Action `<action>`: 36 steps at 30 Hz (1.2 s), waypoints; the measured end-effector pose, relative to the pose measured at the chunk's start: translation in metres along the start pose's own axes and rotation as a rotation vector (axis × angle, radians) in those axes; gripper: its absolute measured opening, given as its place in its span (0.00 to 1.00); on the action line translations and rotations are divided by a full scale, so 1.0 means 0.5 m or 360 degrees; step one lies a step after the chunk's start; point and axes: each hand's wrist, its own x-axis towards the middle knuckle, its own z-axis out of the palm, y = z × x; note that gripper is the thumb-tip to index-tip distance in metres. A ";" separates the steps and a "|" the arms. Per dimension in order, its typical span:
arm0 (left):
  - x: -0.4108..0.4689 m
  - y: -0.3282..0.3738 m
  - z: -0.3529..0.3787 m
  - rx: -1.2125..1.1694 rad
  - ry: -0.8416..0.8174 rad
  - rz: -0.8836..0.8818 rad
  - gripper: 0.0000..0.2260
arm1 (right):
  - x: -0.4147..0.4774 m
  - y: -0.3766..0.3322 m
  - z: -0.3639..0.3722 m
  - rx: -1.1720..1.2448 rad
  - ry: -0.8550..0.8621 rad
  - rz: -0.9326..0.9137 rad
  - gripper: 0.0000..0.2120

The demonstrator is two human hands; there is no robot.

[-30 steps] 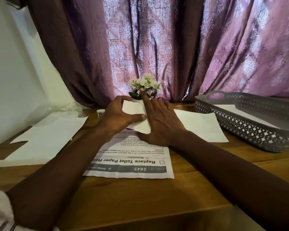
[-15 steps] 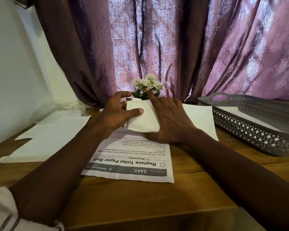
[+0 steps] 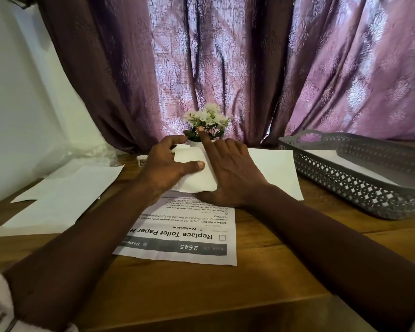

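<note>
A small folded white paper [image 3: 194, 173] lies on the far end of a printed instruction sheet [image 3: 185, 233] on the wooden table [image 3: 201, 291]. My left hand [image 3: 164, 167] grips the folded paper, thumb on top and fingers curled round its far edge. My right hand [image 3: 228, 174] rests on the paper's right side with the index finger stretched out straight along it and the other fingers bent on the table.
A small pot of white flowers [image 3: 207, 123] stands just behind the hands, before a purple curtain [image 3: 249, 68]. White sheets [image 3: 58, 200] lie at the left, another sheet [image 3: 276, 168] at the right. A grey perforated tray [image 3: 359, 178] holding paper sits at the right.
The folded paper has been pressed flatter and bulges under the left thumb. My right index finger has slid further along its right edge. Both hands stay in the same place.
</note>
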 end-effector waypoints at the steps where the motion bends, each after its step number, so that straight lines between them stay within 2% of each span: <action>1: 0.001 -0.003 -0.001 -0.0038 0.0006 -0.0012 0.33 | 0.000 -0.001 0.000 -0.0002 0.0001 -0.0002 0.60; 5: 0.005 -0.007 -0.004 -0.0137 -0.0135 -0.0030 0.35 | -0.001 -0.004 -0.001 0.0002 0.0001 -0.0025 0.59; 7: 0.008 0.004 -0.010 -0.0078 -0.0137 -0.0018 0.31 | -0.001 -0.004 -0.001 0.0026 -0.0028 -0.0003 0.59; 8: 0.009 0.012 -0.018 0.0020 -0.0048 0.0043 0.27 | 0.000 -0.004 0.000 0.0042 -0.0051 0.0019 0.59; 10: 0.015 0.018 -0.040 0.0352 0.0308 0.0222 0.18 | 0.000 -0.005 0.002 0.0069 -0.0098 0.0056 0.58; 12: 0.020 0.013 -0.066 0.0465 0.0591 0.0143 0.15 | 0.000 -0.006 0.003 0.0128 -0.0169 0.0087 0.55; 13: 0.020 0.010 -0.074 0.0375 0.0600 0.0009 0.15 | -0.001 -0.006 0.004 0.0174 -0.0209 0.0104 0.54; 15: 0.017 -0.001 -0.077 0.0134 0.0427 -0.0357 0.14 | -0.003 -0.006 0.004 0.0254 -0.0267 0.0127 0.52; 17: 0.010 -0.007 -0.072 0.0062 0.0218 -0.0543 0.08 | -0.003 -0.005 0.006 0.0315 -0.0338 0.0141 0.51; 19: 0.004 -0.009 -0.067 0.0110 0.0177 -0.0535 0.03 | -0.004 -0.004 0.012 0.0360 -0.0453 0.0130 0.52; 22: 0.002 -0.009 -0.066 0.0336 0.0209 -0.0425 0.05 | -0.006 -0.007 0.023 0.0389 -0.0705 0.0091 0.52; 24: 0.002 -0.012 -0.066 0.0624 0.0248 -0.0349 0.08 | -0.005 -0.011 0.027 0.0473 -0.0880 0.0119 0.47; 27: -0.002 -0.014 -0.062 0.0792 0.0253 -0.0305 0.09 | -0.003 -0.016 0.026 0.0584 -0.1039 0.0190 0.38; 29: 0.001 -0.018 -0.056 0.0697 0.0156 -0.0361 0.11 | -0.001 -0.018 0.022 0.0591 -0.1083 0.0198 0.36; 31: -0.003 -0.019 -0.045 0.0572 -0.0034 -0.0459 0.06 | -0.001 -0.021 0.016 0.0569 -0.1104 0.0191 0.34; 34: -0.003 -0.025 -0.046 0.0789 -0.0179 -0.0336 0.06 | -0.002 -0.022 0.007 0.0600 -0.1068 0.0204 0.31; 36: -0.009 -0.017 -0.052 0.1005 -0.0296 -0.0219 0.06 | -0.001 -0.019 0.006 0.0661 -0.0925 0.0258 0.29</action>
